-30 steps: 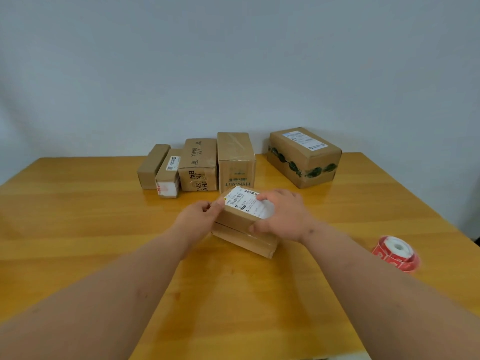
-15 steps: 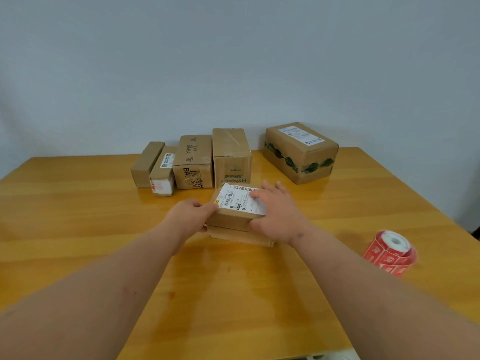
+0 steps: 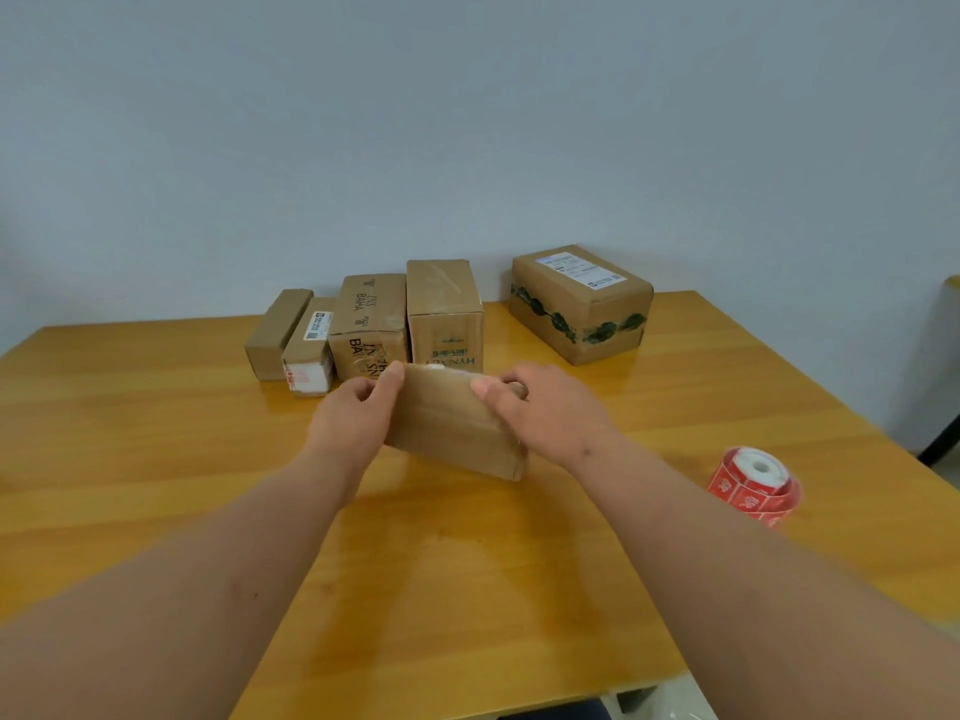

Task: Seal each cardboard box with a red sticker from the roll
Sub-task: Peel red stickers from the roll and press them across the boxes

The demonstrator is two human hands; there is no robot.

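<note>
A small flat cardboard box (image 3: 451,420) is tipped up at mid-table, its plain brown side toward me and its white label turned away. My left hand (image 3: 353,415) grips its left end, thumb on the near face. My right hand (image 3: 545,413) grips the right end, thumb on the near face and fingers curled over the top edge. The roll of red stickers (image 3: 754,483) lies on the table to the right, apart from both hands.
Along the back of the wooden table (image 3: 156,459) stand several cardboard boxes: a slim one (image 3: 275,332), a labelled one (image 3: 309,356), two taller ones (image 3: 369,324) (image 3: 444,309), and a larger one with green tape (image 3: 579,304). A wall rises behind.
Both hands have tipped the small box up on edge, turning its white label away from me so the plain brown side now faces the camera. The roll has not moved.
</note>
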